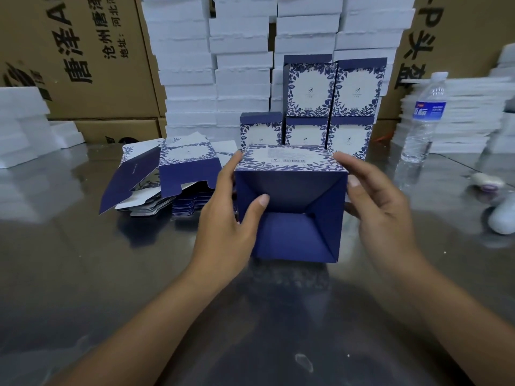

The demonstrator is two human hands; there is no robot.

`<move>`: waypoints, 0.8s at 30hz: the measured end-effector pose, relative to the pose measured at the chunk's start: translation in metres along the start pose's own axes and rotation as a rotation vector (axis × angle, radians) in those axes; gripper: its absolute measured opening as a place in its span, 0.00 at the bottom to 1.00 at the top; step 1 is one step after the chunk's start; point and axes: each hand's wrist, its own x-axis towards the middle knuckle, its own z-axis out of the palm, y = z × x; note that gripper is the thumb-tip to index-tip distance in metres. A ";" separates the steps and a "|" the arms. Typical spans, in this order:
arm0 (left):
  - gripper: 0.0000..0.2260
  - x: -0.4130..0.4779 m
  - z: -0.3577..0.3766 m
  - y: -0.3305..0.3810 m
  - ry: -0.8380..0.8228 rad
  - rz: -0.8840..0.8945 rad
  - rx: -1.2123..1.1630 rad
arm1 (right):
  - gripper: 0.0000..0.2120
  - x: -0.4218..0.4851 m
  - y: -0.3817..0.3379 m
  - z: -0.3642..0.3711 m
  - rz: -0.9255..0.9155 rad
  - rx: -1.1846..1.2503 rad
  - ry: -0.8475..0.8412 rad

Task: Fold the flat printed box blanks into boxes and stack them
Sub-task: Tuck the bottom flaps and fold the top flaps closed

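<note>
A blue box with a white floral panel [291, 190] is held above the steel table, its folded navy bottom flaps facing me. My left hand [231, 218] grips its left side, thumb pressed on the bottom flaps. My right hand [373, 201] holds its right side with the fingers curled round the edge. Behind it stand several finished boxes [331, 107], stacked two high. A pile of flat printed blanks [167, 179] lies to the left on the table, with the top ones partly lifted.
White foam trays [217, 65] are stacked high at the back against brown cartons [83, 65]. A water bottle [423, 118] stands at the right, beside more white stacks [459, 121]. Small white objects [487, 185] lie at the far right on the metal table [83, 274].
</note>
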 end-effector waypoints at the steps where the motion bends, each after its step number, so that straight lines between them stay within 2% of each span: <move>1: 0.26 0.001 0.000 -0.001 -0.036 -0.005 -0.030 | 0.14 0.001 0.001 0.000 0.018 0.013 0.011; 4: 0.24 0.002 0.000 -0.004 -0.106 -0.042 -0.121 | 0.12 0.003 0.002 0.002 0.096 0.005 0.047; 5: 0.23 0.003 0.000 -0.003 -0.112 -0.057 -0.166 | 0.15 0.003 0.003 0.002 0.146 -0.015 0.048; 8: 0.22 0.004 -0.003 0.003 -0.111 -0.098 -0.270 | 0.46 0.003 0.008 0.004 0.369 -0.083 0.025; 10: 0.21 0.004 -0.004 0.006 -0.117 -0.113 -0.300 | 0.55 0.003 0.010 0.004 0.477 -0.113 0.002; 12: 0.19 0.004 -0.005 0.009 -0.115 -0.113 -0.312 | 0.55 0.003 0.011 0.003 0.552 -0.060 -0.017; 14: 0.17 0.005 -0.007 0.011 -0.114 -0.133 -0.331 | 0.49 0.003 0.009 0.003 0.585 0.042 -0.033; 15: 0.16 0.005 -0.007 0.012 -0.115 -0.138 -0.336 | 0.44 0.003 0.008 0.004 0.583 0.111 -0.028; 17: 0.14 0.007 -0.008 0.011 -0.090 -0.149 -0.359 | 0.26 0.004 0.007 0.003 0.527 0.247 0.027; 19: 0.14 0.010 -0.009 0.007 -0.043 -0.199 -0.423 | 0.11 0.005 0.007 0.002 0.476 0.258 0.145; 20: 0.13 0.013 -0.010 0.006 -0.018 -0.245 -0.475 | 0.10 0.006 0.008 0.001 0.470 0.231 0.201; 21: 0.13 0.015 -0.009 0.004 0.003 -0.297 -0.526 | 0.14 0.007 0.009 0.000 0.469 0.191 0.236; 24: 0.11 0.018 -0.008 0.000 0.031 -0.427 -0.641 | 0.37 0.008 0.010 -0.001 0.532 0.100 0.233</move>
